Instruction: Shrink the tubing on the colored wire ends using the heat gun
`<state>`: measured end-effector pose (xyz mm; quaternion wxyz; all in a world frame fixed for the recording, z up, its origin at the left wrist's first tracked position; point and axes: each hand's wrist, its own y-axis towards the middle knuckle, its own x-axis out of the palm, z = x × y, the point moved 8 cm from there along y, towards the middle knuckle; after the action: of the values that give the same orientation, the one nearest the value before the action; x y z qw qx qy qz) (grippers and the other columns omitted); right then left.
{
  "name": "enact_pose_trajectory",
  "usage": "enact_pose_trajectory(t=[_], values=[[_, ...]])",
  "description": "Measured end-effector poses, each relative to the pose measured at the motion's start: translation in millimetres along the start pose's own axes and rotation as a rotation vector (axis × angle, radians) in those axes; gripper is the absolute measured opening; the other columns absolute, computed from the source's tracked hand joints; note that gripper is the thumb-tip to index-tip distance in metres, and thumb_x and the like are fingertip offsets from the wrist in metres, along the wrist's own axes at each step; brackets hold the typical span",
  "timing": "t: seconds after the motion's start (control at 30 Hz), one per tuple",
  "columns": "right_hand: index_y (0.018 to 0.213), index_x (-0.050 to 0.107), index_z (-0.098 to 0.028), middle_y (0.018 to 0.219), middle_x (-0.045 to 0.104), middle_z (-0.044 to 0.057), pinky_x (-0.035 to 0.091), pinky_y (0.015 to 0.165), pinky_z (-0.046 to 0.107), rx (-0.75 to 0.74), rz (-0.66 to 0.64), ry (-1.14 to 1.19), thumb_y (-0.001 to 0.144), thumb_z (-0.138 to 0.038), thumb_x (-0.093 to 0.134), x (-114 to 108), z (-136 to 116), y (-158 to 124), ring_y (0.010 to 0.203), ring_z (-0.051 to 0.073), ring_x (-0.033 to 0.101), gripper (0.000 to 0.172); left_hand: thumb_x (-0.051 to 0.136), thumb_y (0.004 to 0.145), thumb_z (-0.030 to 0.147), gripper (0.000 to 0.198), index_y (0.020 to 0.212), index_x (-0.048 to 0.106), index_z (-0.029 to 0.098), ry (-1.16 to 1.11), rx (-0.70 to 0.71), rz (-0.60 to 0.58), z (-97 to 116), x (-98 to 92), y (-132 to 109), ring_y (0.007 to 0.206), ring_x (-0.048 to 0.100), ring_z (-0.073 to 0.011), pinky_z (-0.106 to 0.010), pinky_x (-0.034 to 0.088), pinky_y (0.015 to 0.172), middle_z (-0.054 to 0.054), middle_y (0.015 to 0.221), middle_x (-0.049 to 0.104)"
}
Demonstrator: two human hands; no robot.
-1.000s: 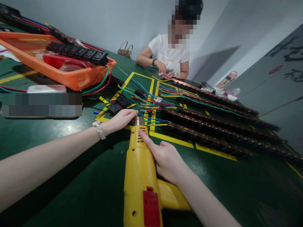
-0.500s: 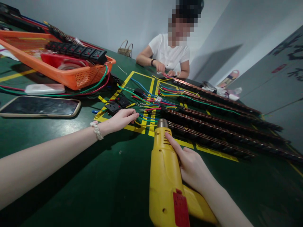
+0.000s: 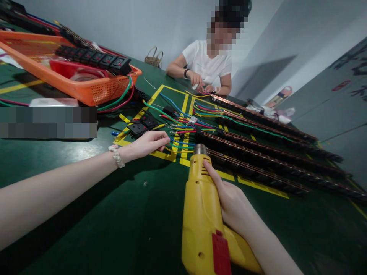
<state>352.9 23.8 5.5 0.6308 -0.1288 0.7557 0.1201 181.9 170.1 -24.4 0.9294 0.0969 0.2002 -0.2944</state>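
My right hand (image 3: 233,202) is wrapped around a yellow heat gun (image 3: 202,206), its forefinger lying along the top by the vents. The gun's metal nozzle points away from me, close to thin blue, green and yellow wires (image 3: 182,147). Those wires run between my left hand (image 3: 150,145) and the nearest black socket strip (image 3: 243,166). My left thumb and fingers are closed in a pinch around the wires, which hides their ends. Just beyond that hand lie two black socket modules (image 3: 137,129) and more wires with metal ring lugs.
Several long strips with copper bars (image 3: 275,160) stretch to the right. An orange basket (image 3: 106,91) with a socket strip in it stands at the left. A person in a white shirt (image 3: 210,63) works with both hands across the green table (image 3: 123,217).
The heat gun and my right hand sit slightly further right in view. My left hand keeps its pinch. Across the table, the person's hand has shifted a little, with something white showing at it.
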Motion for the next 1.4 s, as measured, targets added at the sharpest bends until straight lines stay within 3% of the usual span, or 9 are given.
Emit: enact_pose_trajectory(t=[0.33, 0.57, 0.77, 0.9, 1.13, 1.4], values=[[0.142, -0.005, -0.022, 0.057, 0.048, -0.004, 0.028, 0.053, 0.021, -0.176, -0.003, -0.129, 0.074, -0.009, 0.046, 5.9, -45.1, 23.3, 0.052, 0.013, 0.041, 0.086, 0.036, 0.085, 0.047, 0.037, 0.078, 0.045, 0.012, 0.045, 0.058, 0.037, 4.3, -1.7, 1.1, 0.062, 0.045, -0.0059, -0.017, 0.037, 0.06, 0.0, 0.069, 0.051], [0.142, -0.007, -0.02, 0.067, 0.056, -0.002, 0.026, 0.056, 0.023, -0.217, -0.034, -0.122, 0.076, -0.015, 0.046, 11.5, -63.3, 37.0, 0.052, 0.011, 0.039, 0.084, 0.03, 0.087, 0.047, 0.038, 0.077, 0.043, 0.013, 0.037, 0.031, 0.086, 4.1, -3.5, 0.6, 0.064, 0.047, -0.0072, -0.019, 0.039, 0.061, 0.0, 0.071, 0.049], [0.142, -0.008, -0.021, 0.083, 0.063, 0.0, 0.024, 0.056, 0.025, -0.235, -0.031, -0.119, 0.076, -0.013, 0.045, 11.5, -72.5, 40.4, 0.054, 0.011, 0.043, 0.085, 0.031, 0.086, 0.044, 0.035, 0.079, 0.047, 0.014, 0.159, 0.059, 0.106, 5.2, -6.0, 1.4, 0.065, 0.045, -0.0079, -0.019, 0.038, 0.061, -0.001, 0.072, 0.049], [0.142, -0.005, -0.023, 0.083, 0.063, 0.001, 0.025, 0.055, 0.024, -0.228, -0.013, -0.104, 0.076, -0.012, 0.045, 10.7, -68.5, 37.7, 0.055, 0.011, 0.044, 0.084, 0.033, 0.086, 0.046, 0.036, 0.08, 0.047, 0.014, 0.138, 0.052, 0.073, 3.1, -4.4, 1.9, 0.063, 0.044, -0.0072, -0.018, 0.037, 0.059, 0.0, 0.071, 0.049], [0.143, -0.001, -0.024, 0.061, 0.053, -0.003, 0.027, 0.054, 0.021, -0.141, 0.008, -0.112, 0.079, -0.016, 0.047, 5.1, -38.0, 20.8, 0.052, 0.012, 0.042, 0.081, 0.032, 0.086, 0.045, 0.036, 0.076, 0.045, 0.013, 0.202, 0.075, 0.045, 2.2, -4.0, 2.6, 0.061, 0.039, -0.0061, -0.018, 0.034, 0.059, 0.0, 0.067, 0.046], [0.143, -0.001, -0.026, 0.065, 0.056, -0.002, 0.03, 0.054, 0.02, -0.04, 0.054, -0.071, 0.075, -0.006, 0.043, -6.2, -10.6, 0.2, 0.053, 0.012, 0.046, 0.083, 0.033, 0.085, 0.046, 0.036, 0.076, 0.045, 0.013, 0.202, 0.039, 0.058, 1.2, -3.8, 1.9, 0.06, 0.039, -0.0062, -0.017, 0.031, 0.056, 0.0, 0.067, 0.047]])
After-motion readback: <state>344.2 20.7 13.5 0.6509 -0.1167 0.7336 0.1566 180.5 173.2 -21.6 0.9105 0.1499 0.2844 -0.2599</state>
